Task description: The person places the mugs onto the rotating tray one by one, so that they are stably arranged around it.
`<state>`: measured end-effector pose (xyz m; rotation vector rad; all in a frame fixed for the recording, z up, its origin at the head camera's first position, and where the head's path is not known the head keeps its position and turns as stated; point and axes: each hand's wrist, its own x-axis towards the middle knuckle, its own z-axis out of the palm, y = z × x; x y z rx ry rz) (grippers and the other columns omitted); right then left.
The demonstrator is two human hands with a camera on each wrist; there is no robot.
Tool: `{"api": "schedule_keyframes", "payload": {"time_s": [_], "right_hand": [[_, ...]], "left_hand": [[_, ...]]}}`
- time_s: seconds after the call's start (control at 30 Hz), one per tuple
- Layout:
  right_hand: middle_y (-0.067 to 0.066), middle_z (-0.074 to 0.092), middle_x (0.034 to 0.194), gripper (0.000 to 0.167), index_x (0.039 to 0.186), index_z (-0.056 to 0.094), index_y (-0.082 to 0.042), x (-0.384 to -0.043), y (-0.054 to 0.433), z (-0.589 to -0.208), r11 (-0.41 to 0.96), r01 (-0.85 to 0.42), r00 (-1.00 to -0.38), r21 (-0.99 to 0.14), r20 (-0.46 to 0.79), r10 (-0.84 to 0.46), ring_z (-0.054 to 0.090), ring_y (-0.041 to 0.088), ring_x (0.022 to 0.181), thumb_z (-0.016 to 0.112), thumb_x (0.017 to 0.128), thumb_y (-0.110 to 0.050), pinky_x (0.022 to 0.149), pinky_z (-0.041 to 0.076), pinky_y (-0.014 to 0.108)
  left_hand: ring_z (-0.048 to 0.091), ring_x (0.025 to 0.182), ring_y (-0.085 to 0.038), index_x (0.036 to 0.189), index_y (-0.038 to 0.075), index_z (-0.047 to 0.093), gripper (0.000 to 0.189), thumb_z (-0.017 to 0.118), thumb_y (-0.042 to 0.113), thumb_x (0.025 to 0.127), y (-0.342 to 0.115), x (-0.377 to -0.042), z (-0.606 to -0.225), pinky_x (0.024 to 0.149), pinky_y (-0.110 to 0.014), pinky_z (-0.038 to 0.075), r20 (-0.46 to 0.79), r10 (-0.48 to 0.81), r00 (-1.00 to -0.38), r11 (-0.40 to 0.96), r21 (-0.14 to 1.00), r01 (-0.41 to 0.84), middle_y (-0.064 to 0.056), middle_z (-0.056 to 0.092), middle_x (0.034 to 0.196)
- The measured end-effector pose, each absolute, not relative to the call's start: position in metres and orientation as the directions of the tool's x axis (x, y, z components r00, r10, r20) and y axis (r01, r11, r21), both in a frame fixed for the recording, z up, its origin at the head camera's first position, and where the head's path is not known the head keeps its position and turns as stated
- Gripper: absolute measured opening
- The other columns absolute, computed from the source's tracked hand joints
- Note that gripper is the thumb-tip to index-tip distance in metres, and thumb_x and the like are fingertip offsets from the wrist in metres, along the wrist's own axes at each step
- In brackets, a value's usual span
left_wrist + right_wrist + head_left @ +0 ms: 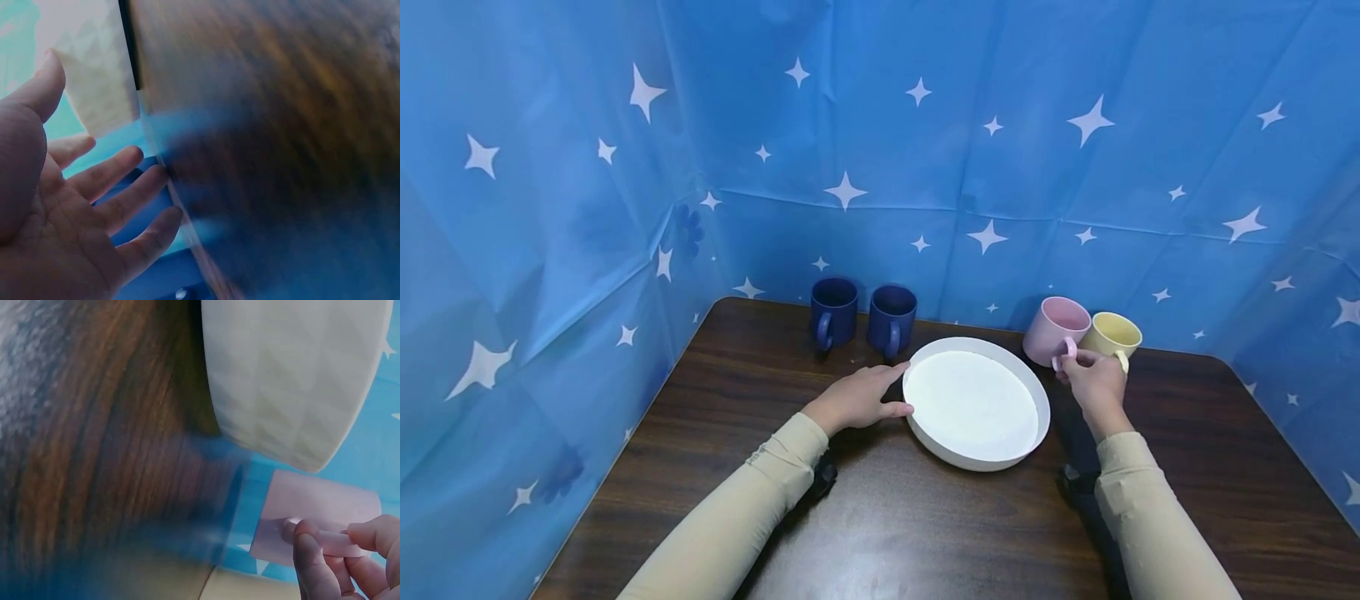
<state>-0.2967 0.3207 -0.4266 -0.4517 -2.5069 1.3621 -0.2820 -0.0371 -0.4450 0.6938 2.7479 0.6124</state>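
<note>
My right hand (1093,385) pinches the handle of a pink mug (1051,335) between thumb and fingers. That mug leans a little in the head view; whether its base touches the table I cannot tell. Just right of it is a yellow mug (1112,335), partly hidden by my hand. In the middle of the table lies a round white dish (977,408) with a faceted outer wall (287,381). At the dish's left rim, my left hand (859,398) has its thumb and fingers spread, the fingertips at the rim. The left wrist view shows the palm with fingers extended.
Two dark blue mugs, one (835,312) and another (892,321), stand at the table's back left, beyond my left hand. The dark wooden table (925,533) meets a blue curtain (910,125) with white stars along its back edge.
</note>
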Motion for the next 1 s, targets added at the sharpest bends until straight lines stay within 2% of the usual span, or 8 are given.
{"api": "schedule_keyframes", "payload": {"time_s": [0.23,0.47,0.8,0.9,1.0], "right_hand": [[0.026,0.070,0.112,0.031,0.127,0.067,0.006,-0.292,0.323,-0.424,0.519,0.154,-0.919,-0.841,0.070,0.387,0.068,0.016,0.081,0.059,0.101,-0.009,0.086,0.058,0.039],[0.026,0.069,0.113,0.034,0.128,0.066,0.007,-0.289,0.325,-0.418,0.536,0.131,-0.925,-0.834,0.092,0.369,0.066,0.009,0.076,0.060,0.101,-0.012,0.086,0.059,0.040],[0.025,0.069,0.113,0.034,0.129,0.066,0.006,-0.283,0.322,-0.411,0.544,0.140,-0.930,-0.827,0.079,0.360,0.068,0.018,0.085,0.060,0.102,-0.012,0.087,0.058,0.040],[0.026,0.069,0.113,0.034,0.130,0.065,0.007,-0.282,0.322,-0.409,0.548,0.134,-0.932,-0.826,0.083,0.352,0.068,0.017,0.084,0.060,0.101,-0.012,0.084,0.059,0.035],[0.026,0.069,0.113,0.035,0.129,0.065,0.007,-0.280,0.322,-0.408,0.555,0.124,-0.934,-0.823,0.092,0.345,0.068,0.012,0.079,0.061,0.101,-0.012,0.076,0.058,0.025]], "left_hand": [[0.036,0.147,-0.033,0.163,0.020,0.026,0.078,0.058,0.053,0.100,-0.037,-0.280,-0.444,0.115,-0.054,0.035,-0.130,0.497,-0.858,0.796,0.461,0.391,-0.011,0.037,0.161],[0.036,0.147,-0.034,0.163,0.020,0.025,0.078,0.058,0.054,0.100,-0.038,-0.281,-0.444,0.115,-0.054,0.034,-0.129,0.506,-0.853,0.794,0.457,0.402,-0.012,0.037,0.161],[0.036,0.147,-0.033,0.163,0.021,0.025,0.078,0.057,0.055,0.100,-0.037,-0.280,-0.441,0.114,-0.055,0.035,-0.139,0.495,-0.858,0.806,0.443,0.394,-0.011,0.037,0.161],[0.036,0.147,-0.034,0.163,0.021,0.025,0.078,0.057,0.055,0.100,-0.037,-0.281,-0.442,0.114,-0.055,0.035,-0.139,0.493,-0.859,0.808,0.439,0.393,-0.012,0.037,0.161],[0.036,0.147,-0.034,0.163,0.020,0.026,0.078,0.057,0.055,0.100,-0.037,-0.281,-0.443,0.114,-0.055,0.035,-0.135,0.495,-0.858,0.806,0.440,0.396,-0.012,0.037,0.161]]}}
